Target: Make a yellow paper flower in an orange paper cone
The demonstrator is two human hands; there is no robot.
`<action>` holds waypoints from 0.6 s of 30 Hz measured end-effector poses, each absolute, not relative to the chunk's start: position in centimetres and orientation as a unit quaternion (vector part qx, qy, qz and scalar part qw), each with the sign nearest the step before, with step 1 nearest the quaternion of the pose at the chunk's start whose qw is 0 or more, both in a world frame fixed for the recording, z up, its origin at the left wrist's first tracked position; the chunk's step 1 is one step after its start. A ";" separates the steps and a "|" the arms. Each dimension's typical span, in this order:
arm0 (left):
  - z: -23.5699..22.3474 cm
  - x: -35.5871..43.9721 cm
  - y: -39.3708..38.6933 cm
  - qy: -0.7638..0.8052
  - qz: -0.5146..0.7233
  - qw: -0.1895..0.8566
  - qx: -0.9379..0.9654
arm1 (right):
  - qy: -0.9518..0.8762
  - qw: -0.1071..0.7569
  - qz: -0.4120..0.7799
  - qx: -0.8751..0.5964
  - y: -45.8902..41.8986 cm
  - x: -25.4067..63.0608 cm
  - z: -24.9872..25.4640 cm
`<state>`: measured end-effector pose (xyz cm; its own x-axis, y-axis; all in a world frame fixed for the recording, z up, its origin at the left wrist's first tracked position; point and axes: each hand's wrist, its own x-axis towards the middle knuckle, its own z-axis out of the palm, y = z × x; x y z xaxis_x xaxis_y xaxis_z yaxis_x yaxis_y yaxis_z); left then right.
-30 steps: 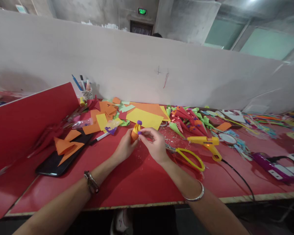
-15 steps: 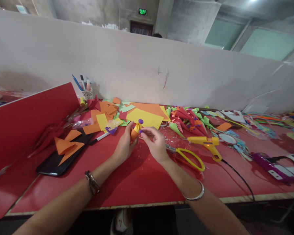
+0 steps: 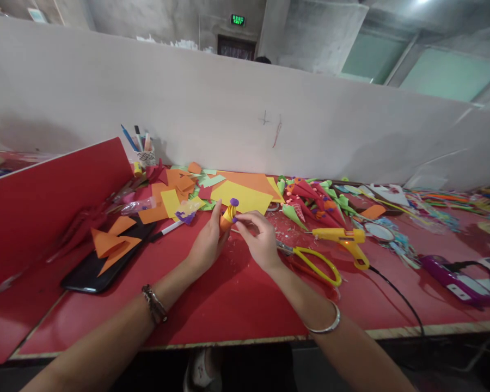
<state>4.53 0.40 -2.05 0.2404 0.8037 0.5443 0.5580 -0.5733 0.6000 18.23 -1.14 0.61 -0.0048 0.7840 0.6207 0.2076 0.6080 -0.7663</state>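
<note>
My left hand point(image 3: 206, 245) is wrapped round a small orange paper cone point(image 3: 226, 222) with yellow strips and a purple round piece point(image 3: 234, 202) at its top. The cone leans slightly to the right. With fingertips pinched together, my right hand point(image 3: 260, 239) touches a second purple piece at the cone's right side, mostly hidden behind the fingers. Yellow-handled scissors point(image 3: 318, 265) lie just right of my right wrist. Beyond them a yellow glue gun point(image 3: 338, 235) rests on the table, an orange light glowing on its body.
Finished-looking red and green paper cones point(image 3: 310, 197) are heaped behind the glue gun. Orange and yellow paper sheets point(image 3: 245, 195) lie at the back. On the left, orange scraps cover a black phone point(image 3: 93, 275). A purple power strip point(image 3: 453, 277) sits at right; a white partition point(image 3: 212, 109) stands behind.
The cone has turned very slightly between my hands, while my right fingertips stay at its right side. Everything else on the table is as before.
</note>
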 end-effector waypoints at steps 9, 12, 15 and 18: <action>-2.1 4.5 0.5 0.464 0.417 0.137 0.770 | -0.626 0.613 0.319 -0.361 -1.1 18.0 0.0; -2.0 4.4 0.4 0.477 0.395 0.120 0.776 | -0.639 0.605 0.294 -0.374 -1.1 18.0 0.2; -1.8 4.2 0.3 0.480 0.369 0.079 0.792 | -0.647 0.602 0.269 -0.383 -1.2 18.0 0.4; -1.6 4.0 0.3 0.483 0.361 0.051 0.796 | -0.657 0.597 0.262 -0.379 -1.2 18.1 0.5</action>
<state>4.01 0.30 -1.60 0.2727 0.8066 0.5244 0.7325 -0.5274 0.4304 18.06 -1.18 0.51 -0.0002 0.8100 0.5865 0.1850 0.5764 -0.7960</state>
